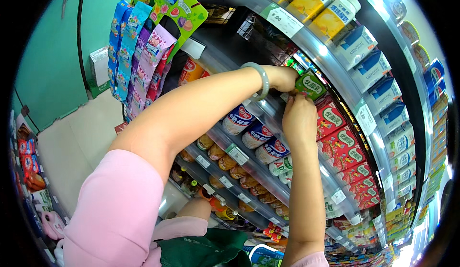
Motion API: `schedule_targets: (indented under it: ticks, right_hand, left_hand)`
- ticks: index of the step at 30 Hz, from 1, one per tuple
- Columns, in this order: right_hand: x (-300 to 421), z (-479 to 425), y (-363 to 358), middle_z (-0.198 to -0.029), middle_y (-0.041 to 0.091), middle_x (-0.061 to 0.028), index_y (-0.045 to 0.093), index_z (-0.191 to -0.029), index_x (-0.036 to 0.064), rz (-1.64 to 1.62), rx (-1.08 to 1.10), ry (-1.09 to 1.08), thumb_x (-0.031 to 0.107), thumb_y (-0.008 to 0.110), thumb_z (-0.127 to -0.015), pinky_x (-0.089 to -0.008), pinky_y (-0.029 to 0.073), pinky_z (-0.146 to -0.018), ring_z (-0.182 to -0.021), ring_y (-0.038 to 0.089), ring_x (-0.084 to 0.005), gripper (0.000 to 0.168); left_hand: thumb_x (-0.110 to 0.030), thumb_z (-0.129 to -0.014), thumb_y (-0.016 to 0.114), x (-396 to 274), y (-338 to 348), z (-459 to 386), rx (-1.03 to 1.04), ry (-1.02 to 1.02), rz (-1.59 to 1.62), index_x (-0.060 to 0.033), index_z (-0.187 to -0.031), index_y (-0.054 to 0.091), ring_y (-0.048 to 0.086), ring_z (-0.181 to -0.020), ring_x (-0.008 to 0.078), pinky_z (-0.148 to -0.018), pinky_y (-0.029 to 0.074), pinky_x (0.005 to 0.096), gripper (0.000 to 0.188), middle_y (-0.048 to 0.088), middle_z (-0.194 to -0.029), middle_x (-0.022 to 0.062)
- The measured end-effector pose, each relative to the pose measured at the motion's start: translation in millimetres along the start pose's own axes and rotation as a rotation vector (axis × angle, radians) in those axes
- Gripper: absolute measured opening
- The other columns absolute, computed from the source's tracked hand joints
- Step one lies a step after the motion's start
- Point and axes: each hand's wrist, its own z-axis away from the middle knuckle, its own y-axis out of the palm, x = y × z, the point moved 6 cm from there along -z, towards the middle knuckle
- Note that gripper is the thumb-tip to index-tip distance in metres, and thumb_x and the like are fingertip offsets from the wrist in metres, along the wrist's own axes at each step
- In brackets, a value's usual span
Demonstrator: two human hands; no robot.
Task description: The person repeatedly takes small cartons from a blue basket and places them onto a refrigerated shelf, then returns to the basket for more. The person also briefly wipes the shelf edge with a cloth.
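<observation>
A green drink carton (311, 84) stands on the shelf at the left end of a row of red drink cartons (341, 143). My left hand (284, 78), with a pale green bangle (265, 82) on its wrist, is curled against the green carton's left side; its fingertips are partly hidden. From below, my right hand (300, 114) has its bent fingertips at the carton's lower corner, by the shelf's front edge. A little pink shows at those fingertips, too small to identify. Under my forearms, blue-and-white cans (239, 119) line the shelf below.
Above the hands, a shelf edge with a price tag (282, 19) carries yellow-and-white bottles (334, 17) and blue-and-white boxes (355, 47). Candy packets (154, 47) hang at the left on a green card (187, 10). Brown-labelled cans (227, 162) fill a lower shelf. A dark green apron (205, 247) covers my front.
</observation>
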Motion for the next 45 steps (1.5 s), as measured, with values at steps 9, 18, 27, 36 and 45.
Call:
schedule_targets:
  ticks: [9,18,27,36,45]
  right_hand:
    - [-13,-17,29,-0.091,0.063,-0.0315,0.061,-0.087,-0.007,0.046,0.06,0.036,0.022,0.046,-0.094,-0.0513,0.05,-0.076,-0.086,0.061,-0.0465,0.033]
    - [-15,-19,32,-0.085,0.063,-0.0309,0.063,-0.085,-0.005,0.067,0.174,0.082,0.024,0.045,-0.094,-0.0515,0.05,-0.076,-0.083,0.062,-0.0462,0.035]
    - [-5,-15,35,-0.081,0.064,-0.0287,0.062,-0.084,-0.005,0.14,0.069,-0.092,0.02,0.041,-0.095,-0.0512,0.05,-0.075,-0.078,0.063,-0.0448,0.035]
    - [-19,-14,47,-0.082,0.066,-0.024,0.064,-0.082,-0.002,0.228,0.161,-0.106,0.017,0.039,-0.095,-0.0493,0.051,-0.074,-0.079,0.065,-0.0413,0.034]
    - [0,-24,57,-0.092,0.066,-0.0233,0.066,-0.088,0.0,0.402,0.23,-0.337,0.012,0.044,-0.086,-0.0485,0.053,-0.075,-0.084,0.065,-0.0391,0.025]
  left_hand:
    - [-0.016,-0.082,0.059,4,4,-18,0.042,-0.057,-0.039,-0.0005,-0.116,0.06,0.061,-0.103,0.0365,-0.086,0.048,0.0406,0.037,0.062,-0.116,0.0237]
    - [-0.026,-0.084,0.063,0,13,-33,0.037,0.048,-0.054,0.0008,-0.118,0.057,0.06,-0.105,0.0363,-0.088,0.047,0.0412,0.043,0.062,-0.117,0.0235]
    - [-0.033,-0.087,0.062,12,14,-27,-0.012,0.035,-0.044,-0.0024,-0.129,0.05,0.058,-0.11,0.036,-0.093,0.045,0.0414,0.053,0.059,-0.122,0.0231]
    - [-0.042,-0.091,0.056,8,22,-24,0.043,-0.021,-0.041,-0.0029,-0.133,0.046,0.056,-0.114,0.0346,-0.095,0.043,0.0411,0.059,0.057,-0.126,0.024]
    - [-0.039,-0.094,0.052,43,13,-42,0.087,-0.036,-0.446,-0.007,-0.131,0.053,0.056,-0.111,0.0248,-0.1,0.04,0.0404,0.049,0.058,-0.127,0.0159]
